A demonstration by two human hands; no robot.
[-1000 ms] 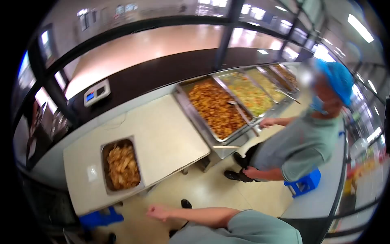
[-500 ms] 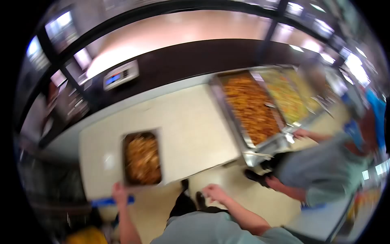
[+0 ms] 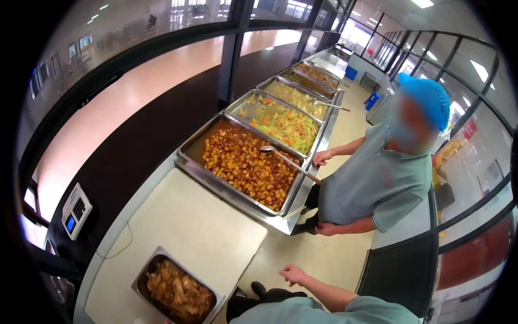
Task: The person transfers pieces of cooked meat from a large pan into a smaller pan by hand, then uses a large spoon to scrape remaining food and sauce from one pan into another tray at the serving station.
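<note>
A: Left end first?

B: Scale [image 3: 76, 210] on the dark ledge. Then, at the bottom border, a sliver of what looks like the left hand [image 3: 167, 322], by the near edge of the metal pan [image 3: 218, 298]. Finger state and contact: cannot tell.

A: Pan position?

B: On the pale table [image 3: 183, 216], at its near end, holding browned food pieces [image 3: 178, 291].

A: Handling estimate?

B: Stiff walls, probably weighty with that load; contents soft and loose, likely to slide if tilted. Rim possibly greasy. Best hold, in my judgement: under the rim on two opposite sides, kept level.

A: Further right?

B: Right hand [image 3: 294, 274]: fingers loosely curled, nothing pinched, over the floor beyond the table edge, apart from the pan. Last, a co-worker [image 3: 372, 178] beside the serving trays [image 3: 189, 151].
</note>
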